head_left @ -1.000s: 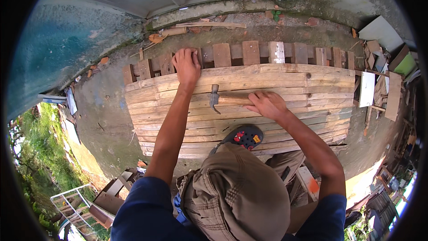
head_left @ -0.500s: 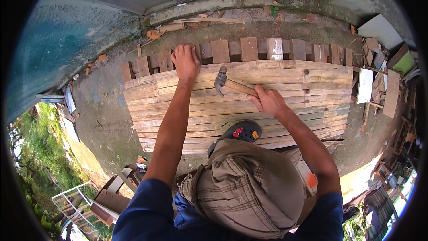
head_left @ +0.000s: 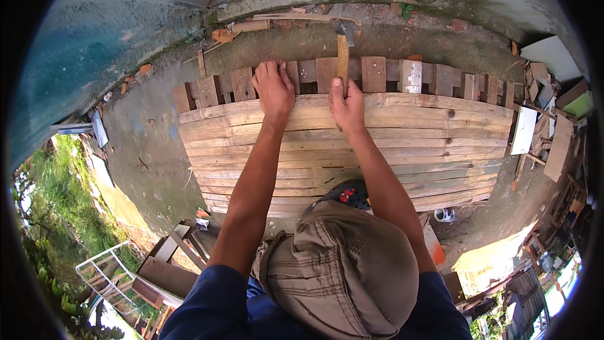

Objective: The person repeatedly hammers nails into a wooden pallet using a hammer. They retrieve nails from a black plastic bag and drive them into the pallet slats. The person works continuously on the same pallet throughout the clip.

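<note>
On the bare concrete ground (head_left: 151,151) beside a blue-stained wall (head_left: 94,63), a wide panel of long wooden planks (head_left: 390,145) is lying flat, its boards running from side to side. Short upright slat ends (head_left: 374,74) are sticking out in a row along its far edge. Scrap boards (head_left: 557,145) are piling up at the right rim, and a white board (head_left: 523,130) is leaning just beside the panel's right end. Grass (head_left: 56,214) is growing at the lower left, near a white wire rack (head_left: 107,271).

Lower in the picture, the person's khaki hat (head_left: 343,271) is filling the foreground, with both forearms reaching forward over the planks.

Near the far edge, the left hand (head_left: 274,89) is pressing flat on the topmost plank, fingers spread over the slat ends, its grip holding nothing. Just beside it, the right hand (head_left: 347,104) is closing its grip around the lower end of a hammer's wooden handle (head_left: 343,56). The hammer is standing raised above the slat row, its dark metal head (head_left: 345,28) pointing away toward the wall, over the strip of ground beyond the panel. Loose sticks (head_left: 251,25) are lying along the foot of that wall.
</note>
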